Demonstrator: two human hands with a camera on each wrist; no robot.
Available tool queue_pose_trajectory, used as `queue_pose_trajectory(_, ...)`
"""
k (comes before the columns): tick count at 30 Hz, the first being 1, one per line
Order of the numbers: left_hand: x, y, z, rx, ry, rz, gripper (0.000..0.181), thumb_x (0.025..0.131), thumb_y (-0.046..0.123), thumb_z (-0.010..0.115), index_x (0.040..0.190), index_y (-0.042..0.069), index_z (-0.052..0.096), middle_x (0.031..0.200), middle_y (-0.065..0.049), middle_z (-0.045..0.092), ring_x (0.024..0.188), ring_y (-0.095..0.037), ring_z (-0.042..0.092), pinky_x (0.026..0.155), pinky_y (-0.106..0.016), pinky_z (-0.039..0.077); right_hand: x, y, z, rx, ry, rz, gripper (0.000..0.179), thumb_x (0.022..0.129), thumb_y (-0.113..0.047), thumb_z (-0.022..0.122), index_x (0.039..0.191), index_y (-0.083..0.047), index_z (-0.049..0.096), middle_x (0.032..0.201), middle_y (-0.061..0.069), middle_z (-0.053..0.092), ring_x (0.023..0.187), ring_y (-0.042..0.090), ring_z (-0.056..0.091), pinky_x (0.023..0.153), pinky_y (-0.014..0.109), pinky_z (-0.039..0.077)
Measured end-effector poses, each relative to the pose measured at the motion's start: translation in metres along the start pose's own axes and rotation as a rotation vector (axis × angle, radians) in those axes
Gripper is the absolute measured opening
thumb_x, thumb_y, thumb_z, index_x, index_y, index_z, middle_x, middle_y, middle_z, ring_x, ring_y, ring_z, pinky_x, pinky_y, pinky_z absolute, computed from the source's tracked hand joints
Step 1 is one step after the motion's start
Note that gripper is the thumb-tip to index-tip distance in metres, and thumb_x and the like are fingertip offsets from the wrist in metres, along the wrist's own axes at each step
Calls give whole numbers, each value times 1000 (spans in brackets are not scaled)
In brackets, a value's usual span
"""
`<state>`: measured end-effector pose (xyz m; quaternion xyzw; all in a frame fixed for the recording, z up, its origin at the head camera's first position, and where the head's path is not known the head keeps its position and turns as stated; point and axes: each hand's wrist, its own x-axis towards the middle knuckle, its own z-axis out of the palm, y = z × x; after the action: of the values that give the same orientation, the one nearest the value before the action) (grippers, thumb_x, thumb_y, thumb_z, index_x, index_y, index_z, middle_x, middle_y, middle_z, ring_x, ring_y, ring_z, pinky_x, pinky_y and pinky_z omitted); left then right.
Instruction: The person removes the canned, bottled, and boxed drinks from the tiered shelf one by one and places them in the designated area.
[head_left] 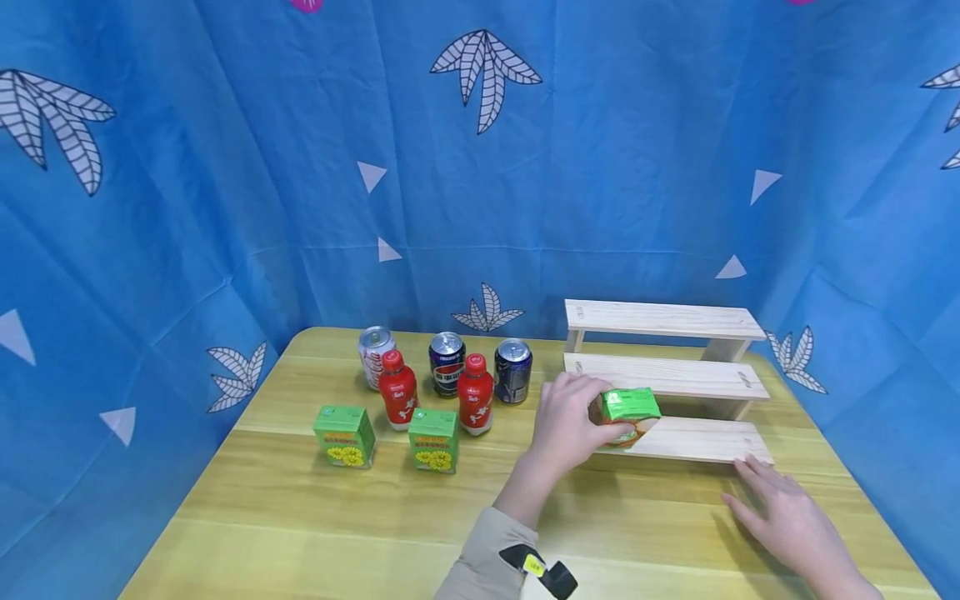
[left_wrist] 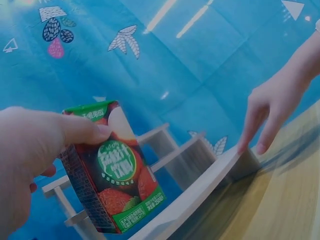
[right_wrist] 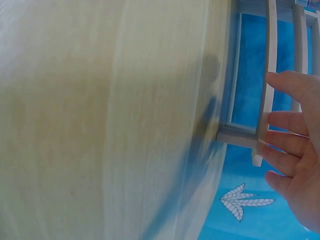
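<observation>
My left hand (head_left: 567, 423) grips a juice carton (head_left: 632, 405) with a green top and red fruit printed on its front. It holds the carton upright at the left end of the lowest step of a three-step wooden rack (head_left: 705, 439). Whether the carton's base touches the step, I cannot tell. In the left wrist view the thumb lies across the front of the carton (left_wrist: 120, 165). My right hand (head_left: 787, 512), with loosely extended fingers, touches the lowest step's front edge near its right end; the right wrist view shows its fingertips (right_wrist: 274, 119) at that edge.
Left of the rack stand two green drink cartons (head_left: 345, 435) (head_left: 434, 440) with yellow flowers, two red bottles (head_left: 397, 390) (head_left: 476, 395), a white can (head_left: 374, 357) and two dark blue cans (head_left: 447, 364) (head_left: 513, 372). A blue patterned cloth (head_left: 637, 167) hangs behind the wooden table (head_left: 300, 533).
</observation>
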<state>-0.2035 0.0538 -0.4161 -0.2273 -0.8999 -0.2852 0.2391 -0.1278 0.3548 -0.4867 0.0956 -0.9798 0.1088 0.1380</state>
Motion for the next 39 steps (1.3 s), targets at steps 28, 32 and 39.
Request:
queue_pose_trajectory(28,-29,-47,-43,0,-79,-16,46,69,49,84,106,27,68,100,14,70,92,-7,48,82,-26,37,-1,3,0,-9,-4,9,61,84,-33,74,125,9,59,129,35,54,111,58,51,89,69,40)
queue_pose_trajectory(32,-32,-54,-48,32,-106,-20,47,69,50,83,107,27,68,100,14,70,94,-8,49,83,-27,38,-1,2,0,-8,-1,8,61,84,-33,74,125,9,59,129,34,54,111,57,51,89,68,40)
queue_pose_trajectory(39,-37,-65,-52,49,-137,-22,49,70,50,83,110,26,68,101,13,70,94,-8,49,83,-27,38,0,1,0,-9,3,-5,61,83,-33,74,124,10,59,129,34,55,112,56,52,90,67,41)
